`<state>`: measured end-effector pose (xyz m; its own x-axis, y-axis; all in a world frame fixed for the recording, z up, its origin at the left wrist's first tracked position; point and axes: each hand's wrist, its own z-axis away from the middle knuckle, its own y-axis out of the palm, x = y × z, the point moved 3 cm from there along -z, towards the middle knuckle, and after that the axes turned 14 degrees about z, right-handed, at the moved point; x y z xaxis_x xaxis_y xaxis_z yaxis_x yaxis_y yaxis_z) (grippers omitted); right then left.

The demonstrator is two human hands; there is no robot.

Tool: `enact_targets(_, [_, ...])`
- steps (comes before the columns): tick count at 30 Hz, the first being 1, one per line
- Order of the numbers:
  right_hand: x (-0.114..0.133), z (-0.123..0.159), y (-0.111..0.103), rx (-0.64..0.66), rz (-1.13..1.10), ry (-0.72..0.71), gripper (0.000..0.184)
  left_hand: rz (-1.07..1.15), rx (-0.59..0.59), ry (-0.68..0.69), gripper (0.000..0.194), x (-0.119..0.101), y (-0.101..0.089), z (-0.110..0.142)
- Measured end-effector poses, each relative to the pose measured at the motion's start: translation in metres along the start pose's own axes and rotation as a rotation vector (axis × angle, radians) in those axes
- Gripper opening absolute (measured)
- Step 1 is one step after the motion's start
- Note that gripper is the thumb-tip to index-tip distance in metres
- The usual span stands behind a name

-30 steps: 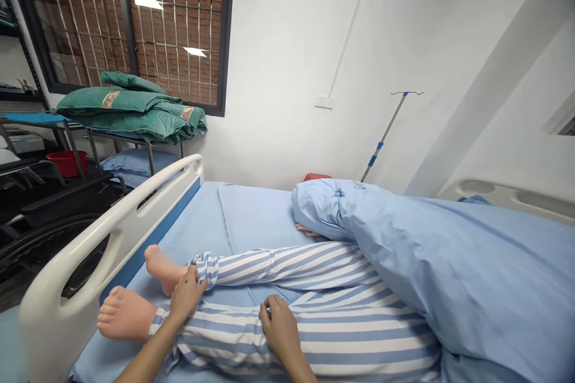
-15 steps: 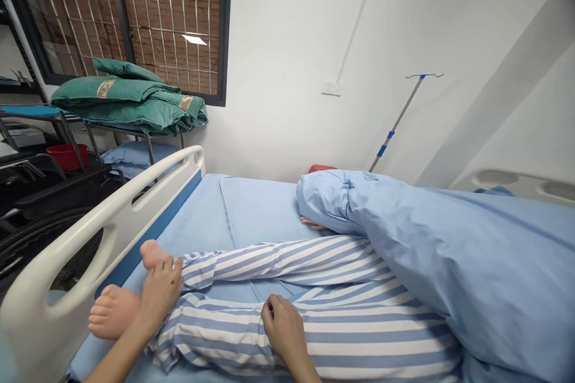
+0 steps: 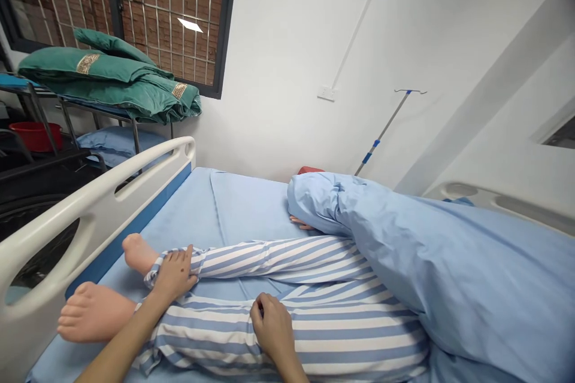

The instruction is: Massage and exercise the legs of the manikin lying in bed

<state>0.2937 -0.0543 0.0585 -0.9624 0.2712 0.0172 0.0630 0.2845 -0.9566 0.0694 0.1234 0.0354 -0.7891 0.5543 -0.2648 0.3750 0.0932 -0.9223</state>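
Note:
A figure with smooth, plastic-looking feet, like a manikin, lies on a bed in blue-and-white striped trousers point(image 3: 350, 326). My left hand point(image 3: 176, 272) is bent over the lower end of the far trouser leg point(image 3: 278, 257), its fingers across the top and its thumb on the near side. Beyond its wrist lie the far foot point(image 3: 138, 253) and the near foot point(image 3: 94, 313), both bare. Loosely curled, my right hand point(image 3: 274, 326) rests on the near trouser leg around the knee; its fingertips are hidden. A blue quilt point(image 3: 431, 257) covers the upper body, and some fingers point(image 3: 300, 222) stick out from under it.
A white bed end board point(image 3: 103, 182) stands past the feet. Behind it are green folded bedding point(image 3: 112, 81), a red basin point(image 3: 36, 136) and a dark wheelchair point(image 3: 40, 185). Against the far wall leans a drip pole point(image 3: 386, 131). Light blue sheet point(image 3: 247, 206) covers the mattress.
My left hand has moved from the far ankle up onto the trouser leg, so the cuff now shows. My right hand stays on the near leg. The view has shifted slightly.

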Motion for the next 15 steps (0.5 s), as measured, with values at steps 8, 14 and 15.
enact_targets(8, [0.002, -0.009, 0.003, 0.111, -0.145, -0.043, 0.021, -0.007, 0.131, -0.061, 0.061, -0.007, -0.008, -0.009])
enact_targets(14, [0.055, -0.048, -0.009, 0.144, -0.277, -0.202, 0.021, 0.078, 0.134, -0.181, 0.050, -0.008, -0.019, -0.002])
enact_targets(15, [0.071, -0.057, -0.011, 0.137, -0.297, -0.227, 0.021, 0.114, 0.113, -0.226, 0.047, -0.004, -0.021, 0.004])
